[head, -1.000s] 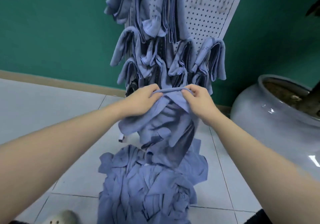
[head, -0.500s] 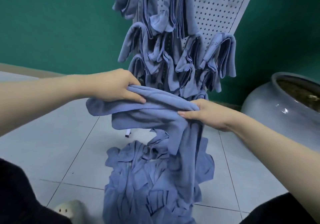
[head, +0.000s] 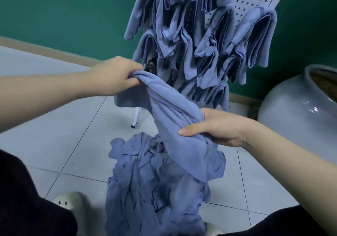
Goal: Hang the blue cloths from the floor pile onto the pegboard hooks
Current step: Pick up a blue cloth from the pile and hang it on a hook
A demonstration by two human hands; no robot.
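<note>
**Head view: one blue cloth held between both hands above the floor pile**

The left hand has its fingers curled round one bunched end of a blue cloth, up near the lowest hung cloths. The right hand, lower and nearer the person, grips the other part of the same cloth, thumb lying across the fabric. The cloth runs slanting down from the left hand to the right hand, and a loose corner hangs below the right hand. Directly under both hands the pile of blue cloths lies on the tiled floor. Beyond the hands stands the white pegboard, most of its lower face covered by folded hung cloths. Right of the right hand sits a large grey glazed pot.
</note>
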